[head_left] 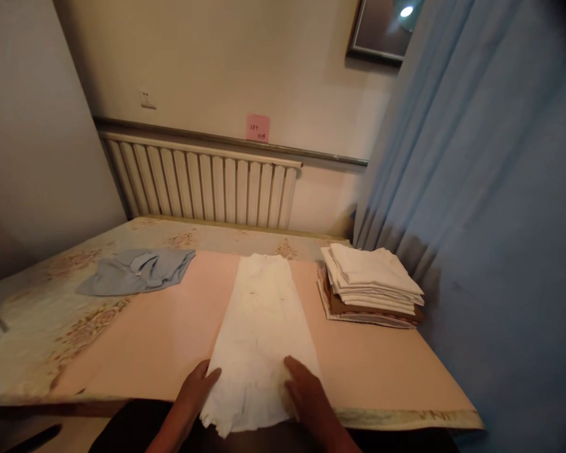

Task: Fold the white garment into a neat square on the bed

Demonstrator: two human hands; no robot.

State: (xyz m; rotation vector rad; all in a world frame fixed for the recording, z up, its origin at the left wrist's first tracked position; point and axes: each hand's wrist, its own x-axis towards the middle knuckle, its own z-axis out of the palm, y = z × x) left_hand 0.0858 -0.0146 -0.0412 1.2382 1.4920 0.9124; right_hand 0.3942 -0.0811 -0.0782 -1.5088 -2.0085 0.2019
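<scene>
White garment [259, 327] lies flat under left hand [195, 387] and right hand [306, 390], each grip released

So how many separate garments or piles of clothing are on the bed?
3: a white garment lying lengthwise under both hands, a crumpled blue-grey one at the far left, and a folded stack at the right; the stack's layers can't be counted.

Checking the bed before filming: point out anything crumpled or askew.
The blue garment lies rumpled on the left, unlike the neat folded stack. The white garment lies flat, its near hem overhanging the edge between left hand and right hand.
</scene>
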